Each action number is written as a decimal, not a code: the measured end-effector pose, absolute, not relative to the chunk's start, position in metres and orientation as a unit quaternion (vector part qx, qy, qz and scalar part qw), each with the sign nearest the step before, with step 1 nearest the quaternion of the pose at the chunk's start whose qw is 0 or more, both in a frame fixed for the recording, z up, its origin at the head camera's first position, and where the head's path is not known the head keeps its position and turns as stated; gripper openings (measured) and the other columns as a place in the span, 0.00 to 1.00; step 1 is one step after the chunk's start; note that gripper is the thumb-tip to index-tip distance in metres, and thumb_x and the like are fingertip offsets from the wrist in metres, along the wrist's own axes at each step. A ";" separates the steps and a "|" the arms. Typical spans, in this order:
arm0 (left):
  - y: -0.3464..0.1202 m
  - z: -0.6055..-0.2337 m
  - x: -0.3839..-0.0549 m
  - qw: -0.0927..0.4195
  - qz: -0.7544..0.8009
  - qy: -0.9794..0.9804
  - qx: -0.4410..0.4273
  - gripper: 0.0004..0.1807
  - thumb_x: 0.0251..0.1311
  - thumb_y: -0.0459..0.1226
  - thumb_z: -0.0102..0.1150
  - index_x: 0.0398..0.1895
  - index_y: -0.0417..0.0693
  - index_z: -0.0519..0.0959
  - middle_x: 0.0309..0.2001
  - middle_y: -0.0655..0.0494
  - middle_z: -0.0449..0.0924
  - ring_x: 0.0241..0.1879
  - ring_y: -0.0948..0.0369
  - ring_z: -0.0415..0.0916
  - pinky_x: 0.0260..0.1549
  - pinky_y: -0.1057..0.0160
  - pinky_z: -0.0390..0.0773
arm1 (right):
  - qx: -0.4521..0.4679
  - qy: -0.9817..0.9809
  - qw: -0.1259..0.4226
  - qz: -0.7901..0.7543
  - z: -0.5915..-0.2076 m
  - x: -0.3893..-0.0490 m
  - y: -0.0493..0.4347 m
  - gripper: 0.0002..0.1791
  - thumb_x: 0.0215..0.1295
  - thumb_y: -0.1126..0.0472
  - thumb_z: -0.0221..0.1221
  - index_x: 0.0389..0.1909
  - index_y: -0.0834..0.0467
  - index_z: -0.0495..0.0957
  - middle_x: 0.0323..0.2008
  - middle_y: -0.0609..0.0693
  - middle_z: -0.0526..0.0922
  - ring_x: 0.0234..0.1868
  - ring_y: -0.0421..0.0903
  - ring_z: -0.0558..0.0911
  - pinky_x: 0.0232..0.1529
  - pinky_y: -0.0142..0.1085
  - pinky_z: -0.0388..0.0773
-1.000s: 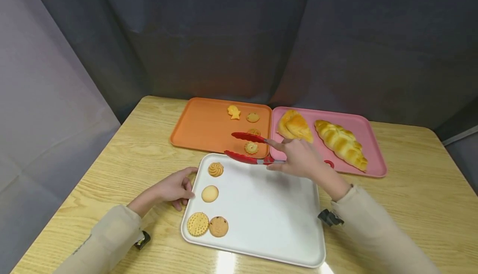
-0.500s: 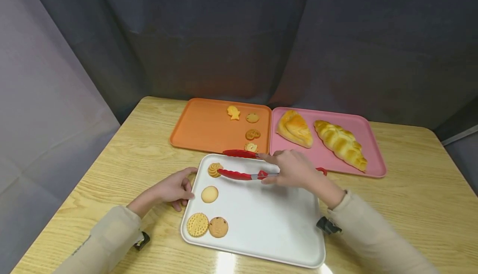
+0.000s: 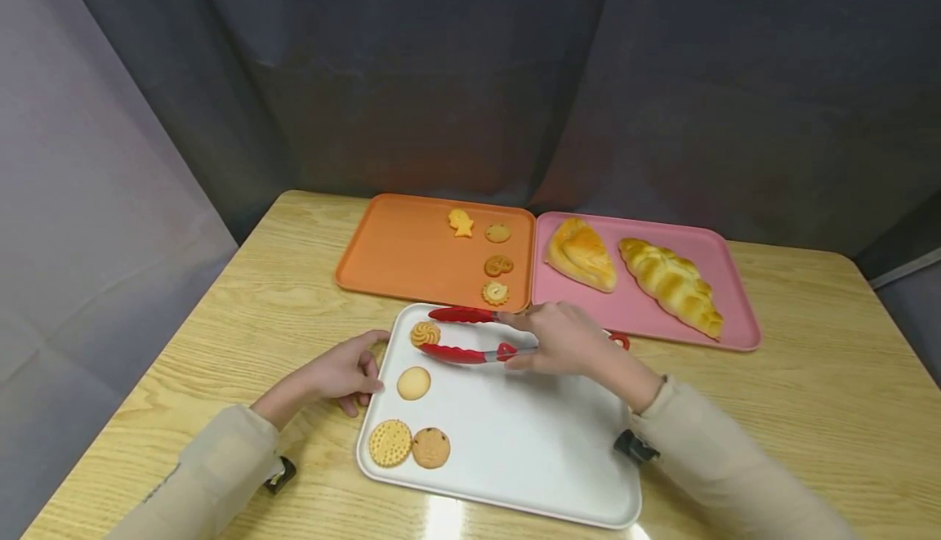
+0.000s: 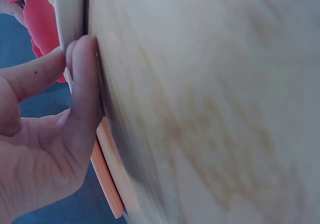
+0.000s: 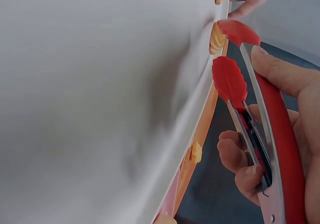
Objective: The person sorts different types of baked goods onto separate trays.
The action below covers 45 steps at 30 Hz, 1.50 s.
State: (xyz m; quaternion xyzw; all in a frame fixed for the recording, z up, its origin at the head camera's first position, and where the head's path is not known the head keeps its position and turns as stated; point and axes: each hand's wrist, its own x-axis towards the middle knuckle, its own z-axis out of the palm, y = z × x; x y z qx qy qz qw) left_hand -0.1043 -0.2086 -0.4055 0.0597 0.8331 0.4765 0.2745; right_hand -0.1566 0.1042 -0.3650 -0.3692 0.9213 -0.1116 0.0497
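Observation:
In the head view my right hand (image 3: 562, 340) grips red-tipped tongs (image 3: 454, 354), their jaws spread low over the white tray (image 3: 529, 450). One tip is right at the swirled cookie (image 3: 425, 334) in the tray's far left corner. The right wrist view shows thumb and fingers around the tongs (image 5: 282, 139), with nothing clamped between the red heads. My left hand (image 3: 341, 372) pinches the tray's left rim between thumb and fingers, as the left wrist view of the hand (image 4: 47, 144) shows. Below the swirl lie a plain round cookie (image 3: 414, 383), a dotted biscuit (image 3: 390, 443) and a chip cookie (image 3: 430, 448).
Behind the white tray stands an orange tray (image 3: 397, 246) with a fish-shaped cookie (image 3: 461, 222), a pretzel-shaped cookie (image 3: 498, 265) and others. Beside it a pink tray (image 3: 706, 254) bears a pastry wedge (image 3: 581, 254) and a braided loaf (image 3: 671, 285). Dark cloth hangs behind the table.
My right hand has brought the tongs from over the orange tray's front edge leftward and nearer, down to the swirled cookie. My left hand has stayed at the tray rim.

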 end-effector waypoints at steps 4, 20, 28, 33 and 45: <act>-0.209 -0.405 -0.104 0.275 0.478 0.832 0.063 0.38 0.54 0.24 0.54 0.67 0.39 0.50 0.23 0.48 0.70 0.17 0.59 0.71 0.11 0.60 0.76 | -0.372 0.921 0.050 -0.106 -0.368 -0.158 0.100 0.34 0.44 0.44 0.68 0.54 0.53 0.76 0.13 0.41 0.70 0.17 0.39 0.62 0.16 0.30 0.59; -0.209 -0.406 -0.104 0.276 0.480 0.831 0.052 0.38 0.54 0.24 0.54 0.67 0.39 0.50 0.23 0.48 0.70 0.17 0.59 0.71 0.10 0.61 0.76 | -0.375 0.918 0.056 -0.113 -0.365 -0.158 0.098 0.32 0.46 0.45 0.67 0.53 0.54 0.77 0.11 0.41 0.52 0.14 0.38 0.53 0.14 0.29 0.50; -0.208 -0.405 -0.104 0.280 0.485 0.827 0.050 0.38 0.54 0.24 0.54 0.68 0.39 0.49 0.23 0.48 0.70 0.17 0.59 0.71 0.11 0.61 0.76 | -0.370 0.919 0.054 -0.123 -0.362 -0.160 0.100 0.32 0.47 0.45 0.67 0.54 0.54 0.76 0.10 0.41 0.57 0.14 0.39 0.54 0.14 0.29 0.52; -0.208 -0.403 -0.105 0.281 0.485 0.827 0.046 0.39 0.54 0.24 0.54 0.68 0.39 0.49 0.23 0.48 0.70 0.17 0.59 0.71 0.11 0.62 0.75 | -0.369 0.920 0.046 -0.123 -0.359 -0.162 0.101 0.31 0.47 0.45 0.66 0.53 0.54 0.77 0.10 0.42 0.61 0.14 0.39 0.56 0.14 0.29 0.54; -0.207 -0.404 -0.104 0.277 0.480 0.832 0.041 0.38 0.54 0.24 0.54 0.67 0.40 0.50 0.24 0.48 0.70 0.17 0.59 0.71 0.10 0.61 0.75 | -0.352 0.925 0.039 -0.135 -0.357 -0.169 0.104 0.33 0.46 0.45 0.67 0.55 0.54 0.75 0.11 0.42 0.63 0.14 0.40 0.60 0.14 0.29 0.59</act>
